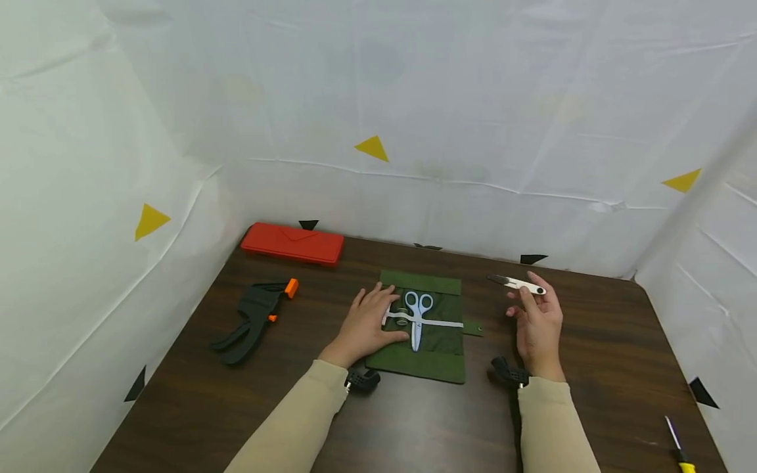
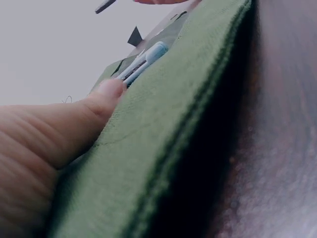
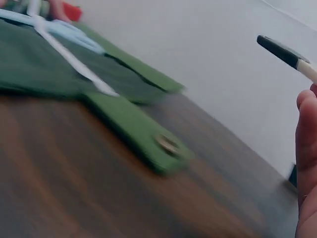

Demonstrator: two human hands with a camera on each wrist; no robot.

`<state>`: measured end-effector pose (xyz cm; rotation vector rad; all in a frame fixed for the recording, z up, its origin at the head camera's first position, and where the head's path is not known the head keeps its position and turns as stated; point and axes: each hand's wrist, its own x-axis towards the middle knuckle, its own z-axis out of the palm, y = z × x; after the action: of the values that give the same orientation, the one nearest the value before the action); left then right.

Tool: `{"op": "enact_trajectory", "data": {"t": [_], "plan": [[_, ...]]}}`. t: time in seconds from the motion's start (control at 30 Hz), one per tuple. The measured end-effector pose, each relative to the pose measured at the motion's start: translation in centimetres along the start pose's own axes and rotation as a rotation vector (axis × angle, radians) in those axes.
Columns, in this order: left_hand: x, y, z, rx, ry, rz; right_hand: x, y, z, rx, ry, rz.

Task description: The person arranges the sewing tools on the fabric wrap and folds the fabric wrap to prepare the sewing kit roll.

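Observation:
On the table lies an unfolded green cloth sewing kit [image 1: 434, 368] with a white elastic band across it. Light blue scissors [image 1: 416, 322] and a small thread spool [image 1: 402, 317] are tucked under the band. My left hand [image 1: 369, 325] rests on the kit's left side with fingers spread, its thumb near the scissors' blades. To the right of the kit, my right hand [image 1: 539, 325] is raised and pinches thread snips [image 1: 523, 284] with a white handle and a dark tip pointing left. In the right wrist view, the kit's strap [image 3: 138, 131] shows a metal snap.
A red case [image 1: 292, 244] lies at the back left of the brown wooden table. Nearer on the left is a black clamp [image 1: 254, 322] with orange pads. A yellow-handled screwdriver [image 1: 680, 447] lies at the front right. White sheeting [image 1: 449, 98] surrounds the table.

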<state>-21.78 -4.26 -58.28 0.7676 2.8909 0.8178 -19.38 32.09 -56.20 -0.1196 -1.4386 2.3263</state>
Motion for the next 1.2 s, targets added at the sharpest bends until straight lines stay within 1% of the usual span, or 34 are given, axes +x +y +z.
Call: {"op": "enact_trajectory", "data": {"t": [0.1, 0.23, 0.3, 0.4, 0.5, 0.6, 0.73, 0.8, 0.93, 1.03, 1.13, 1.2], "plan": [[0.0, 0.0, -0.2, -0.044, 0.007, 0.000, -0.4, 1.0, 1.5, -0.008, -0.055, 0.008], [0.2, 0.4, -0.7, -0.138, 0.054, 0.014, -0.9, 2.4, 3.8, -0.013, -0.110, 0.012], [0.3, 0.9, -0.9, -0.181, 0.074, 0.039, -1.2, 3.0, 4.8, -0.023, -0.133, 0.019], [0.3, 2.0, -1.0, -0.207, 0.077, 0.094, -1.7, 3.6, 5.8, -0.065, -0.166, 0.025], [0.5, 3.2, -0.9, -0.183, 0.070, 0.136, -1.9, 3.8, 6.3, -0.122, -0.187, 0.022], [1.1, 4.3, -0.8, -0.152, 0.074, 0.144, -1.7, 3.8, 6.3, -0.157, -0.202, 0.034], [2.0, 5.4, -0.2, -0.118, 0.068, 0.124, -1.6, 3.7, 6.2, -0.188, -0.219, 0.061], [2.3, 5.6, 0.3, -0.085, 0.051, 0.110, -1.8, 3.7, 6.1, -0.201, -0.224, 0.074], [2.4, 6.2, 0.9, -0.011, 0.022, 0.072, -1.9, 3.7, 6.0, -0.221, -0.230, 0.096], [2.4, 6.5, 1.0, -0.022, 0.021, 0.052, -2.0, 3.5, 6.0, -0.245, -0.234, 0.100], [2.4, 6.7, 1.3, -0.056, 0.053, 0.054, -2.0, 3.4, 6.1, -0.280, -0.246, 0.092], [2.3, 6.6, 1.6, -0.054, 0.081, 0.062, -2.1, 3.4, 6.2, -0.310, -0.260, 0.089]]}}
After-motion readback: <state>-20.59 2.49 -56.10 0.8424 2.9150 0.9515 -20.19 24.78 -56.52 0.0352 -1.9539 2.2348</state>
